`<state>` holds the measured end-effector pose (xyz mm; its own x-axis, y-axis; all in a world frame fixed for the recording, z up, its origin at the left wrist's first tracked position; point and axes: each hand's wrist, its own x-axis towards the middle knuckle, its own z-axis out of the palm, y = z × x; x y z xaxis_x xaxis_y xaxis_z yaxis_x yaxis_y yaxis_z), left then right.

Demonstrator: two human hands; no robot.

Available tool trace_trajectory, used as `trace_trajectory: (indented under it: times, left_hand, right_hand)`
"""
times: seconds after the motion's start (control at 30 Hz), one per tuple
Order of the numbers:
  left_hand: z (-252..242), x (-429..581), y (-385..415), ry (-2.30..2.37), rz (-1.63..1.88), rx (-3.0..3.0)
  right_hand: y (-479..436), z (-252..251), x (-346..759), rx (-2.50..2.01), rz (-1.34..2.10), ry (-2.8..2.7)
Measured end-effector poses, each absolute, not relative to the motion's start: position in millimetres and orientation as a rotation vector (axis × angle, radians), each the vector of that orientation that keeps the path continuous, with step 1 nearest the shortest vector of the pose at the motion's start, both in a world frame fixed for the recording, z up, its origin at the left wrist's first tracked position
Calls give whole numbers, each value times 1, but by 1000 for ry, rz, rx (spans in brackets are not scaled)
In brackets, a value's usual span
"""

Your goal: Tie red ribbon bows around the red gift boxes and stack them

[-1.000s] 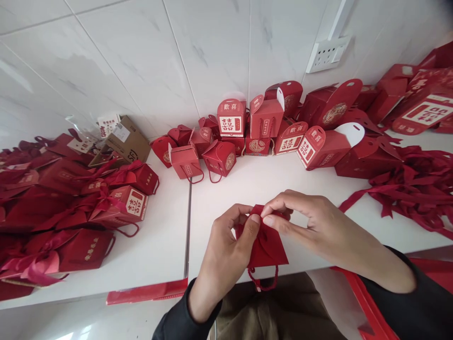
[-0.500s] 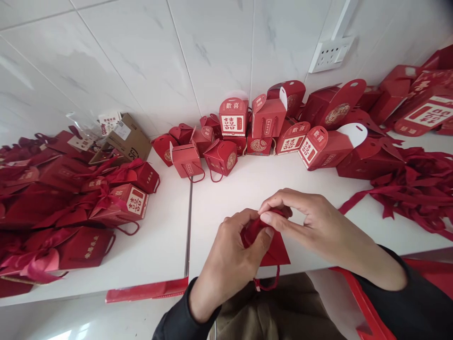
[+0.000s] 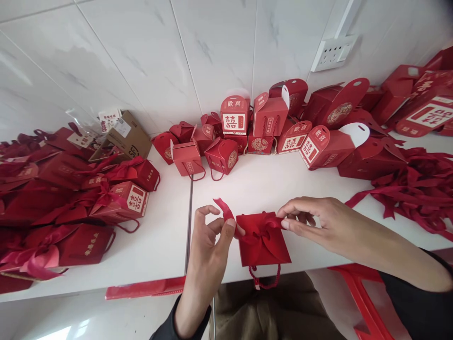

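Note:
A small red gift box [image 3: 279, 250] rests at the table's front edge, its rope handle [image 3: 267, 284] hanging over towards me. Across its top lies a red ribbon [image 3: 261, 234], knotted at the middle. To the left of the box, my left hand [image 3: 215, 236] pinches one side of the ribbon between thumb and fingers, and a loose ribbon end sticks up past them. My right hand [image 3: 304, 215] is closed on the ribbon's other side, which forms a loop at the box's right.
Ribbon-tied red boxes [image 3: 88, 245] crowd the table's left. More red boxes [image 3: 235, 115] stand along the wall, near a brown carton [image 3: 129, 139]. A heap of loose ribbons [image 3: 417, 189] lies at the right. A red stool [image 3: 357, 293] stands below the table.
My hands have moved apart from over the box, the left one leftwards and the right one slightly right. The ribbon is now drawn out to both sides, showing the knot.

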<state>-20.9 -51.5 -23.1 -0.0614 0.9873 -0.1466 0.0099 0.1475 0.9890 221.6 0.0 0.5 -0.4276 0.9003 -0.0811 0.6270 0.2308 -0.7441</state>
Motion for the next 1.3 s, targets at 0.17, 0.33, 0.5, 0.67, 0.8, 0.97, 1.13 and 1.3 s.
trace_trajectory:
  times: [0.17, 0.33, 0.5, 0.67, 0.8, 0.97, 1.13, 1.3]
  left_hand:
    - [-23, -28, -56, 1323, 1006, 1306]
    - [-22, -27, -53, 1552, 1018, 1511]
    - [-18, -16, -47, 1630, 1215, 1678]
    - [-14, -5, -39, 1540, 1279, 1675]
    - [-12, -1, -35, 1501, 1247, 1567]
    - [-12, 2, -34, 1445, 1247, 1484]
    - [-12, 0, -34, 1371, 1206, 1504]
    - [-13, -5, -37, 1398, 1036, 1730]
  right_hand:
    - [-2, 11, 224, -1341, 1229, -2095]
    - [0, 15, 219, -1250, 1228, -2105]
    - [4, 14, 207, -1169, 1167, -2026]
    - [5, 16, 196, -1202, 1281, -1913]
    - [8, 14, 194, -1205, 1351, -1874]
    - [12, 9, 192, -1150, 1482, -1842]
    - [11, 12, 189, -1131, 1457, -1866]
    - [10, 13, 192, -1144, 1401, -1870]
